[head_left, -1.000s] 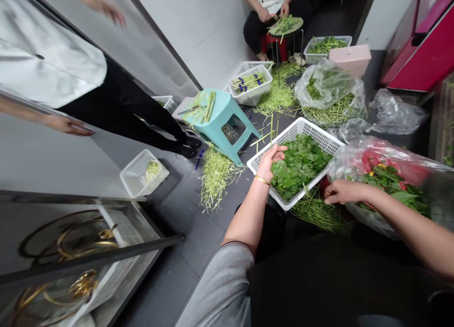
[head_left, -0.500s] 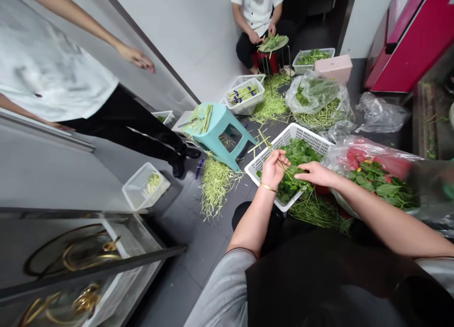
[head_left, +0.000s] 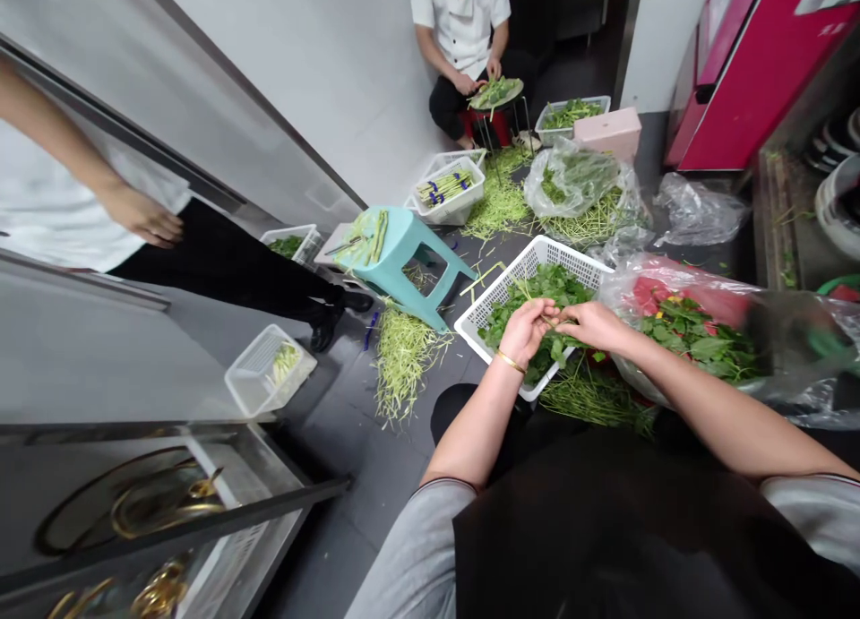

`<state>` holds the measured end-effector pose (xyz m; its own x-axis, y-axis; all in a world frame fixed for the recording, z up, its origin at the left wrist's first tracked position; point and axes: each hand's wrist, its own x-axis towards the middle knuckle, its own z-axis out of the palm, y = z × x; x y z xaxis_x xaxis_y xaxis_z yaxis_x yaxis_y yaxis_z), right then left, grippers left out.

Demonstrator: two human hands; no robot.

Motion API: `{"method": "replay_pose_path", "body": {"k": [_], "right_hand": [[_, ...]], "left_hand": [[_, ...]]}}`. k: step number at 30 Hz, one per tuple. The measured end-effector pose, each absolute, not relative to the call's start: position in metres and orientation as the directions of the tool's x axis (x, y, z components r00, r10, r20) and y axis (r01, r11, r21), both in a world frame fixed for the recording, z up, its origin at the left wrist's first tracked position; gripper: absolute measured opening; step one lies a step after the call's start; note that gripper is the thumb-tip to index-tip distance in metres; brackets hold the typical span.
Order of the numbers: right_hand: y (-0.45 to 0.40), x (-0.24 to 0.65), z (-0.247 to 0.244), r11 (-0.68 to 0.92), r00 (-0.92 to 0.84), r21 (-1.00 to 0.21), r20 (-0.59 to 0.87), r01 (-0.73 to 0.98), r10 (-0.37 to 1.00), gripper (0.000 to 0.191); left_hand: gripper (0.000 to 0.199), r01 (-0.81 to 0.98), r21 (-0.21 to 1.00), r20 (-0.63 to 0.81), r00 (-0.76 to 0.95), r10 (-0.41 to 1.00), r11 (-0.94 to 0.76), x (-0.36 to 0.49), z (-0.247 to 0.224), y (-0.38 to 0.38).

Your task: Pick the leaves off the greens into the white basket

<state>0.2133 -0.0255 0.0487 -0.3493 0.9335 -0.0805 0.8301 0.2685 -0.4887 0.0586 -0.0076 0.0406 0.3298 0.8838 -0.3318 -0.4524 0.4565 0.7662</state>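
Over a white plastic basket (head_left: 494, 310), my left hand (head_left: 528, 332) is closed around thin green stems of a leafy herb. My right hand (head_left: 595, 325) meets it at the fingertips, pinching the same stems. Loose leafy greens (head_left: 557, 288) fill the basket below both hands. Beside the basket, under my right forearm, lies a heap of thin green stems (head_left: 591, 395). To the right, an open clear plastic bag (head_left: 752, 296) holds more leafy greens (head_left: 699, 337). My fingers partly hide the stems I hold.
A turquoise stool (head_left: 396, 234) stands ahead-left, with pale green shreds (head_left: 403, 359) on the floor by it. One person (head_left: 463, 28) sits working at a small round stool; another (head_left: 87, 180) stands at left. A metal rack (head_left: 282, 511) is at lower left.
My right hand has closed in on my left, so their fingertips now meet at the stems. The standing person's hand has lowered and moved left. The view has shifted slightly right.
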Motion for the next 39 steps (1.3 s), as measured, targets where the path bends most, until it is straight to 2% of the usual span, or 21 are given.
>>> {"method": "replay_pose_path", "body": {"k": [4, 7, 11, 13, 18, 20, 22, 24, 26, 30, 32, 33, 35, 37, 39], "right_hand": [[-0.033, 0.224, 0.048, 0.224, -0.310, -0.602, -0.041, 0.767, 0.950, 0.029], [-0.040, 0.224, 0.056, 0.240, -0.341, -0.647, -0.033, 0.724, 0.939, 0.031], [-0.043, 0.226, 0.064, 0.192, -0.450, -0.719, -0.185, 0.668, 0.874, 0.031], [-0.043, 0.226, 0.064, 0.171, -0.409, -0.691, -0.195, 0.702, 0.892, 0.028], [-0.046, 0.222, 0.056, 0.325, -0.337, -0.502, 0.069, 0.802, 0.939, 0.030], [-0.047, 0.222, 0.054, 0.337, -0.325, -0.511, 0.115, 0.791, 0.939, 0.033], [-0.048, 0.224, 0.055, 0.290, -0.318, -0.599, 0.063, 0.746, 0.946, 0.036], [-0.050, 0.226, 0.058, 0.197, -0.346, -0.698, -0.076, 0.689, 0.935, 0.041], [-0.052, 0.228, 0.061, 0.157, -0.388, -0.727, -0.161, 0.668, 0.908, 0.044], [-0.057, 0.227, 0.061, 0.313, -0.426, -0.586, -0.061, 0.747, 0.903, 0.030], [-0.057, 0.226, 0.059, 0.345, -0.424, -0.563, -0.011, 0.751, 0.906, 0.028], [-0.056, 0.224, 0.057, 0.329, -0.404, -0.601, 0.011, 0.728, 0.915, 0.028], [-0.053, 0.219, 0.053, 0.207, -0.290, -0.763, 0.027, 0.612, 0.957, 0.031], [-0.052, 0.212, 0.050, 0.002, -0.107, -0.914, -0.046, 0.406, 0.993, 0.037], [-0.056, 0.209, 0.053, -0.151, 0.020, -0.962, -0.150, 0.229, 0.988, 0.042]], "left_hand": [[0.028, -0.225, 0.895, -0.303, 0.329, 0.894, 0.386, 0.057, 0.033, -0.014], [0.029, -0.090, 0.925, -0.324, 0.314, 0.892, 0.368, 0.056, 0.027, -0.016], [0.029, -0.019, 0.934, -0.327, 0.362, 0.873, 0.358, 0.053, 0.028, -0.017], [0.030, 0.009, 0.942, -0.312, 0.382, 0.870, 0.334, 0.050, 0.031, -0.018], [0.034, -0.050, 0.932, -0.306, 0.420, 0.854, 0.359, 0.046, 0.037, -0.021], [0.036, -0.097, 0.923, -0.305, 0.405, 0.862, 0.372, 0.046, 0.037, -0.022], [0.035, -0.119, 0.922, -0.298, 0.387, 0.872, 0.368, 0.047, 0.037, -0.024], [0.034, -0.117, 0.931, -0.283, 0.367, 0.886, 0.346, 0.049, 0.038, -0.026], [0.033, -0.101, 0.942, -0.267, 0.357, 0.895, 0.321, 0.050, 0.038, -0.026], [0.033, -0.050, 0.956, -0.252, 0.372, 0.893, 0.291, 0.053, 0.041, -0.029], [0.032, -0.046, 0.968, -0.217, 0.339, 0.915, 0.247, 0.057, 0.042, -0.033], [0.030, -0.061, 0.976, -0.181, 0.293, 0.939, 0.208, 0.061, 0.042, -0.036], [0.027, -0.122, 0.987, -0.083, 0.145, 0.986, 0.101, 0.072, 0.042, -0.042], [0.025, -0.191, 0.981, -0.018, -0.006, 1.000, 0.016, 0.084, 0.042, -0.046], [0.026, -0.249, 0.968, -0.032, -0.065, 0.997, 0.015, 0.090, 0.041, -0.047]]}}
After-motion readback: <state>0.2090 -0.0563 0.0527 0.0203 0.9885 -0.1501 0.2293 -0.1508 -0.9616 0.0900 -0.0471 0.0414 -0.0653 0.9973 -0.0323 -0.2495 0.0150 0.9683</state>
